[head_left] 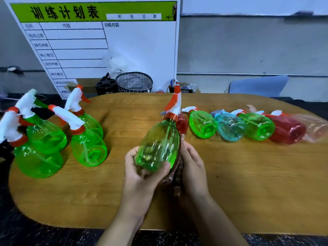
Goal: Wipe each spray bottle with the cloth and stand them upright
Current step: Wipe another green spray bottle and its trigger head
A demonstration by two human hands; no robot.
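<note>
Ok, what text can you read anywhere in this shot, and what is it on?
"训练计划表": green header of the whiteboard.
"年 月 日 周": white date strip in that header.
"内容" and "训练内容": column heads on the board.
Left-column row labels: too blurred to read.
Spray bottles: no label shows.

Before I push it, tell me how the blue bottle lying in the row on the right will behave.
The blue bottle looks empty and see-through, so probably light and easily shoved. It lies on its rounded side on the smooth table, so it may roll. Green bottles flank it closely and would likely get nudged.
</note>
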